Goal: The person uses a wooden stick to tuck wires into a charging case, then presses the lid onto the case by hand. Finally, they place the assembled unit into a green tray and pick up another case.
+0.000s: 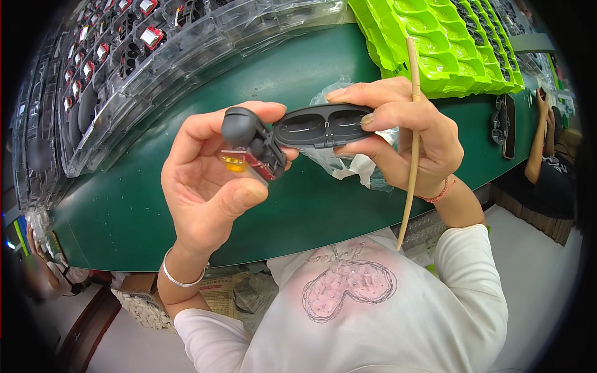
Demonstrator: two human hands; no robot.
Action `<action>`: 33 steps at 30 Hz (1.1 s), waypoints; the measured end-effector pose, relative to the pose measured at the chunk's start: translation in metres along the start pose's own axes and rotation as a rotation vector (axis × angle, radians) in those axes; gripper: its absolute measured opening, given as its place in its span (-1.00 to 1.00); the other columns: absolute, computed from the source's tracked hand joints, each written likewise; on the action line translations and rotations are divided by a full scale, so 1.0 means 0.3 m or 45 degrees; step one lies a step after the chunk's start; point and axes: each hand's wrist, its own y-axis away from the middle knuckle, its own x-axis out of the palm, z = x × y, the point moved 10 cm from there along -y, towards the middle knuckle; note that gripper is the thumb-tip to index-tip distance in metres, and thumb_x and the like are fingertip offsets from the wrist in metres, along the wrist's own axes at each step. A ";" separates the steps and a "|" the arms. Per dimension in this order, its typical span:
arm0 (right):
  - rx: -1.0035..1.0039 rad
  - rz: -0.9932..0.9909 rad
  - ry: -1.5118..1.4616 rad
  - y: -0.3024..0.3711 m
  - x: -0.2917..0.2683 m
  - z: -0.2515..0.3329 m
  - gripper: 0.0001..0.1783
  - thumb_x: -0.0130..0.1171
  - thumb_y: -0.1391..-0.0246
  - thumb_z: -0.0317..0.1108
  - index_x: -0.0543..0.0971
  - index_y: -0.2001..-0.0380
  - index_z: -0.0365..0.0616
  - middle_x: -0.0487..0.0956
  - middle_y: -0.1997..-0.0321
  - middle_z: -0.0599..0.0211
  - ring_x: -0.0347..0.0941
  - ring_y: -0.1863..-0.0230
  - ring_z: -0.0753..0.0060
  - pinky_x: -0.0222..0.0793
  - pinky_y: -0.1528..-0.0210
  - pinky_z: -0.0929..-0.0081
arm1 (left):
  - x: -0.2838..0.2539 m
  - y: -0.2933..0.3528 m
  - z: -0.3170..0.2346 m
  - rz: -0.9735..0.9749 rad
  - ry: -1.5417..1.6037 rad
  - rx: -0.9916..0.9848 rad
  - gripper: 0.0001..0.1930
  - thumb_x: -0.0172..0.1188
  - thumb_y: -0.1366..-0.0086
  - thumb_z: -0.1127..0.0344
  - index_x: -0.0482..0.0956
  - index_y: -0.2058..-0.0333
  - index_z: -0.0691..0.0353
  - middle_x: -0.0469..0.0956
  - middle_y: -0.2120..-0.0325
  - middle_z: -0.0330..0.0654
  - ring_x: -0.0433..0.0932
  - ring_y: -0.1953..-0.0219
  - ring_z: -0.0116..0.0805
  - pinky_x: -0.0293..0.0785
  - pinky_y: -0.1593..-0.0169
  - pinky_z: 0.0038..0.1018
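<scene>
My left hand (200, 180) is curled around a small black device (266, 146) with a rounded dark knob, a red part and a yellow piece on its underside. In my right hand (430, 138), thumb and fingers pinch the end of a black oval shell (303, 129) with two oval hollows. The shell's left end meets the device; whether they are joined I cannot tell. A thin wooden stick (411, 180) is also held upright across my right fingers. Behind that hand a crumpled clear plastic bag (357, 169) lies on the green table (273, 214).
Clear plastic trays (205, 46) of black and red parts fill the far left. A bright green moulded tray (444, 56) stands far right, some black parts in it. Near the right edge lies a dark flat object (509, 127). Other people's arms (536, 149) show at the right.
</scene>
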 end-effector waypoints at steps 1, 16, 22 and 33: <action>0.015 0.004 -0.049 0.003 0.000 -0.004 -0.58 0.43 0.16 -0.57 0.42 0.24 -0.19 0.61 0.11 -0.16 0.56 0.09 0.05 0.48 0.08 0.26 | 0.003 0.001 0.002 0.009 0.017 -0.006 -0.41 0.41 -0.14 0.29 0.32 -0.04 0.40 0.42 -0.06 0.23 0.58 0.06 -0.17 0.56 -0.05 -0.24; 0.442 -0.174 -0.699 0.037 0.055 -0.117 -0.44 0.21 0.05 -0.73 0.33 -0.06 -0.33 0.53 0.02 -0.10 0.48 -0.11 -0.04 0.49 -0.15 0.12 | 0.020 0.008 0.066 -0.076 -0.217 -0.077 -0.38 0.41 -0.14 0.10 0.33 -0.02 0.35 0.42 -0.04 0.11 0.62 0.13 -0.14 0.63 0.07 -0.25; 0.505 -0.103 -0.838 0.055 0.097 -0.137 -0.45 0.23 0.07 -0.70 0.38 -0.05 -0.27 0.48 0.01 0.05 0.52 -0.06 0.04 0.53 -0.10 0.23 | 0.044 0.008 0.108 -0.020 -0.065 -0.266 -0.37 0.40 -0.14 0.05 0.34 -0.01 0.33 0.46 0.00 0.13 0.63 0.15 -0.14 0.63 0.11 -0.26; 0.740 0.041 -0.872 0.067 0.124 -0.147 -0.45 0.23 -0.12 -0.46 0.34 -0.16 -0.35 0.52 0.04 0.10 0.54 0.02 0.30 0.50 -0.06 0.32 | 0.043 0.018 0.149 0.033 0.136 -0.475 -0.31 0.38 -0.15 -0.04 0.30 -0.02 0.38 0.44 0.16 0.00 0.61 0.15 -0.16 0.66 0.15 -0.29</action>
